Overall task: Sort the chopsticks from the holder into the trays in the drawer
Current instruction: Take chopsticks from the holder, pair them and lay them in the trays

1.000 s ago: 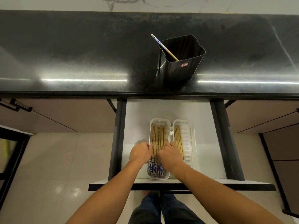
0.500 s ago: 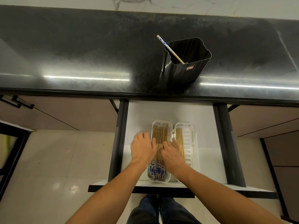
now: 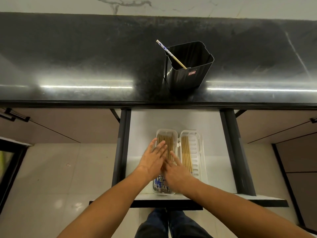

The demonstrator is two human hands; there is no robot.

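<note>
Inside the open drawer [image 3: 147,121], a bundle of chopsticks [image 3: 169,146] lies in the left tray [image 3: 175,133], and a few more lie in the right tray [image 3: 197,152]. Both hands hover flat over the bundle, left hand [image 3: 152,160] and right hand [image 3: 175,170], fingers spread, grasping nothing. One chopstick [image 3: 171,54] leans in the black holder [image 3: 188,66] on the counter [image 3: 68,57].

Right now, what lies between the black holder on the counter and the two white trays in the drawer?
In the head view, only bare counter and bare white drawer floor lie between the holder and the trays.
</note>
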